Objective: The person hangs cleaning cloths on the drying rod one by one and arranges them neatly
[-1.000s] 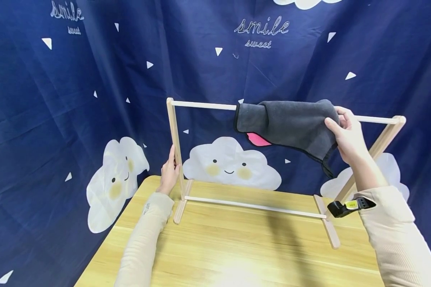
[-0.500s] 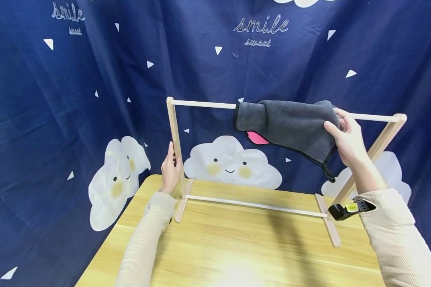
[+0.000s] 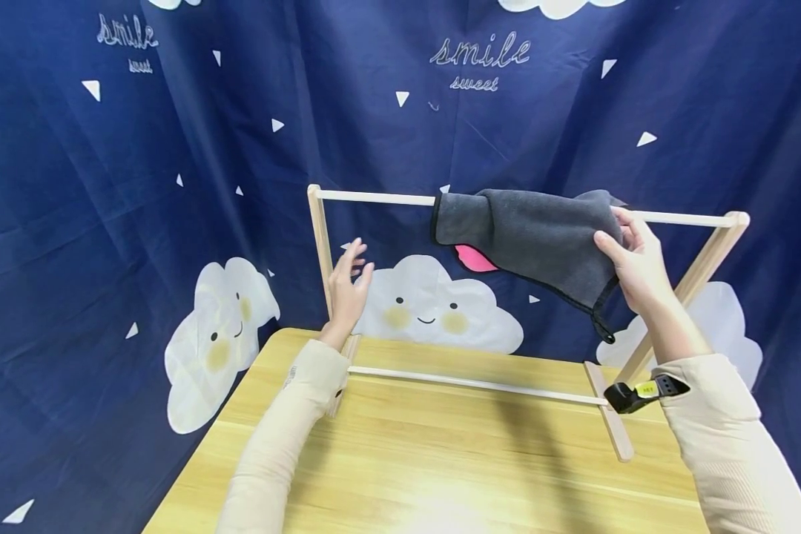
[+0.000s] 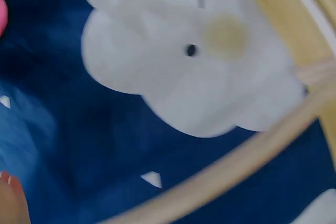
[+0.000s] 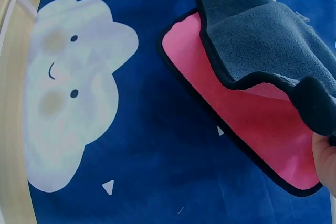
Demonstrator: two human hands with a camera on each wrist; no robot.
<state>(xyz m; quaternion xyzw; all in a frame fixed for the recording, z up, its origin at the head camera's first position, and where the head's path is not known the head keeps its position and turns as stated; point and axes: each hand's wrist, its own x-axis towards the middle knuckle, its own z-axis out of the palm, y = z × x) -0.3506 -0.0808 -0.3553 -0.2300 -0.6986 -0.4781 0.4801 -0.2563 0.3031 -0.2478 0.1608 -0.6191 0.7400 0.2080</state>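
Cloth (image 3: 541, 237) hangs over rod (image 3: 374, 197); I see right hand (image 3: 641, 267) pinching its right end, left hand (image 3: 350, 289) relaxed beside post (image 3: 322, 245). Wrist views crop both hands; left one's blurry.

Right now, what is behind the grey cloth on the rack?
Behind the grey cloth, pink fabric and the blue curtain show. Part of the top rail is covered, unseen.

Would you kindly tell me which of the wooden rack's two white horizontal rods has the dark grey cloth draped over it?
The upper white rod bears the black-edged dark grey cloth; the lower white rod, near the yellow wooden table, carries none.
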